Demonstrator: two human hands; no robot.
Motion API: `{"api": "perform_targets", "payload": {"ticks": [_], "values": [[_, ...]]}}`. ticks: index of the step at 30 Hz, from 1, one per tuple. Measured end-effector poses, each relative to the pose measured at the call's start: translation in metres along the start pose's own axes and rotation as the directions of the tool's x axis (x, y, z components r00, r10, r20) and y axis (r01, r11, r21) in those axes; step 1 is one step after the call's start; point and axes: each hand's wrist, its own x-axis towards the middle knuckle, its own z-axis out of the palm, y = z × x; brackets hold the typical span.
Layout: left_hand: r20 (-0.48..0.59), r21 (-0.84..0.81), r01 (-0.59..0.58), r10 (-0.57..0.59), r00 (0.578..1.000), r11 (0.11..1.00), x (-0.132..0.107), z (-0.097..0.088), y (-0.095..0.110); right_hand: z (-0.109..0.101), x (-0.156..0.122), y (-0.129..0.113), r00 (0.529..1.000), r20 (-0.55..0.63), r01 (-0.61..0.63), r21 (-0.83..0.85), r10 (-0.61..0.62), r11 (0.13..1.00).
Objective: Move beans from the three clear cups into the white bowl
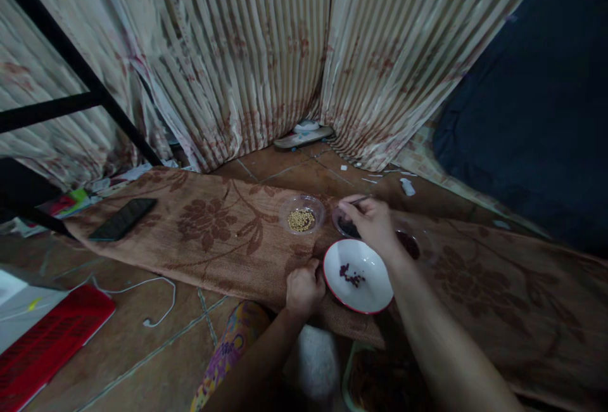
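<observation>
A white bowl [377, 272] with a red rim holds a small cluster of dark red beans [352, 276]. My left hand [304, 288] is closed in a fist on the cloth, right beside the bowl's left rim; whether it pinches anything is hidden. Over a clear bowl of dark beans [346, 225], behind the white bowl, my right hand [369, 222] grips a thin dark tool [361, 199], its exact kind unclear. Left of that stands a clear bowl of yellowish beans [301, 220]. Another clear bowl with dark red contents [408, 244] is partly hidden behind my right wrist.
A brown flowered cloth [266, 260] covers the long low table. A black phone [122, 219] lies on its left part. On the tiled floor are a red basket [57, 342], a white cable [164, 280] and paper scraps. Striped curtains [247, 51] hang behind.
</observation>
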Motion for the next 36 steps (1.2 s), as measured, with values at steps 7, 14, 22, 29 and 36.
{"api": "perform_targets", "payload": {"ticks": [7,14,22,29,36], "values": [[0.015,0.001,0.010,-0.010,1.000,1.000,0.000,-0.003,0.002,-0.053,-0.070,0.011,0.985,0.003,-0.171,-0.086,0.172,0.982],[0.014,0.021,0.005,-0.005,1.000,1.000,0.001,-0.001,0.001,-0.059,-0.107,0.027,0.933,0.143,-0.302,-0.187,0.330,0.935],[0.016,0.011,0.005,-0.006,1.000,1.000,0.002,-0.002,0.001,-0.067,-0.108,0.024,0.927,0.177,-0.295,-0.205,0.332,0.933],[0.030,0.029,0.017,-0.017,0.999,0.999,0.001,-0.001,0.001,-0.063,-0.108,0.033,0.929,0.167,-0.297,-0.192,0.330,0.935],[0.045,0.017,0.041,-0.042,0.998,0.999,0.000,-0.005,0.005,-0.059,-0.107,0.029,0.932,0.168,-0.280,-0.227,0.320,0.933]]}}
